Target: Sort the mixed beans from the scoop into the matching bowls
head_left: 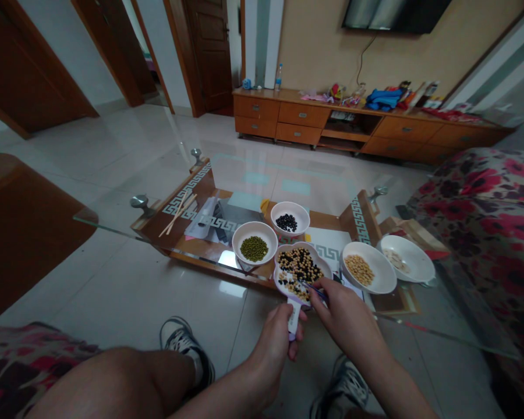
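My left hand is closed around the white handle of a flower-shaped pan. Mixed black and yellow beans cover most of the pan's bottom, with a bare white patch toward the left. In my right hand is a pair of slim dark tweezers, their tips down among the beans. Just left of the pan stands a bowl of green beans; behind it is a bowl of black beans. A bowl of yellow beans stands to the right, beside a bowl with a few pale pieces.
The bowls stand on a glass table whose front edge runs close to my knees. A pair of chopsticks lies crossed at its left. Papers show beneath the glass. A long cabinet and a flower-patterned sofa stand beyond.
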A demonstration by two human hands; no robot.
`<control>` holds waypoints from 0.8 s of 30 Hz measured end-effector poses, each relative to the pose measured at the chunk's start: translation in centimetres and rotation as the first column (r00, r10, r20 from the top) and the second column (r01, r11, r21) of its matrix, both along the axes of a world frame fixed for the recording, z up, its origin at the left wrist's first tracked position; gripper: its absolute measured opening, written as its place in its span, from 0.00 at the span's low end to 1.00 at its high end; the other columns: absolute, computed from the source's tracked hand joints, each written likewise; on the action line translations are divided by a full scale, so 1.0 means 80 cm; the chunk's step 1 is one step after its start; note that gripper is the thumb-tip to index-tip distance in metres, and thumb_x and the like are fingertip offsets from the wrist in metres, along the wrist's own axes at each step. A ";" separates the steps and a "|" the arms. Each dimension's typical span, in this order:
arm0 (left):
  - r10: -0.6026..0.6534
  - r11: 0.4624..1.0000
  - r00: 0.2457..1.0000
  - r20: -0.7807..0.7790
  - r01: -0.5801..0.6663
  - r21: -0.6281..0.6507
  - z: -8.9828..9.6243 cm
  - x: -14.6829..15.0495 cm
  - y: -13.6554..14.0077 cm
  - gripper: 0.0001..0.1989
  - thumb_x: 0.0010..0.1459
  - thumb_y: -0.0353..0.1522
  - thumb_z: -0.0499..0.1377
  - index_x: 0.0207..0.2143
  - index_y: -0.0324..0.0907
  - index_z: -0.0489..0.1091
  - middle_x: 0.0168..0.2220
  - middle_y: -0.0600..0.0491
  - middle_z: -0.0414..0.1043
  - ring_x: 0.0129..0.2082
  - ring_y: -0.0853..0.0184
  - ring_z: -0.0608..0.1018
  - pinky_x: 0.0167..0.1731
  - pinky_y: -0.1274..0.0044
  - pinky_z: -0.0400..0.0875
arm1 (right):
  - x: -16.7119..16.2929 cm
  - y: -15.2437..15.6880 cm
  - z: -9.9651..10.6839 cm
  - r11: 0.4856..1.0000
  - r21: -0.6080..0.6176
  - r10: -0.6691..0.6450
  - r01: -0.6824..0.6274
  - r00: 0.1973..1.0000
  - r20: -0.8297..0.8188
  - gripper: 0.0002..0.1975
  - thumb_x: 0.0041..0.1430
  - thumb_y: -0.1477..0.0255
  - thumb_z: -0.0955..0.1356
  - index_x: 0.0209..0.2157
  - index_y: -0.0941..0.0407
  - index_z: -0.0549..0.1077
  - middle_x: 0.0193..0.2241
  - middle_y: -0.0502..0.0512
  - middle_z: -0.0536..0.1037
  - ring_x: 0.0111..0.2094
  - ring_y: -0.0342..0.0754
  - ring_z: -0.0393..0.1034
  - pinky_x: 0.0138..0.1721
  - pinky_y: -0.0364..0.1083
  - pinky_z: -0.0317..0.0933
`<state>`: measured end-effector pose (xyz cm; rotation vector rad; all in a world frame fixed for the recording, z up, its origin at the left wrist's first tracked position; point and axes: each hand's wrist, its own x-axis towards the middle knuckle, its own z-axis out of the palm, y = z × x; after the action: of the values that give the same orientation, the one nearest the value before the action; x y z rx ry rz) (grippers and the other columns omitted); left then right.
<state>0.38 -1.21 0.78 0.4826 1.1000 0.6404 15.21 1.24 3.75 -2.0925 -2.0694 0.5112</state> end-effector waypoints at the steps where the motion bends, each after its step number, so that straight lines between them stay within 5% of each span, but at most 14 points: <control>1: 0.000 1.000 1.000 0.003 0.000 0.003 0.000 0.000 0.000 0.19 0.55 0.42 0.45 0.34 0.38 0.67 0.21 0.58 0.60 0.15 0.75 0.57 0.19 0.78 0.51 | 0.000 0.000 0.000 1.000 0.005 0.007 -0.007 1.000 -0.004 0.12 0.64 0.66 0.60 0.36 0.55 0.73 0.33 0.56 0.80 0.33 0.49 0.74 0.30 0.44 0.56; 24: 0.003 1.000 1.000 0.025 -0.003 -0.010 0.002 0.000 0.000 0.18 0.55 0.42 0.46 0.34 0.39 0.68 0.21 0.58 0.61 0.15 0.75 0.57 0.19 0.78 0.51 | -0.003 -0.002 -0.009 0.990 0.110 0.087 -0.089 0.996 0.027 0.12 0.64 0.67 0.60 0.38 0.54 0.74 0.36 0.56 0.81 0.36 0.50 0.76 0.33 0.44 0.61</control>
<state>0.37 -1.21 0.92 0.4637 1.0802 0.6420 14.99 1.08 3.00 -1.9616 -2.1576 0.3763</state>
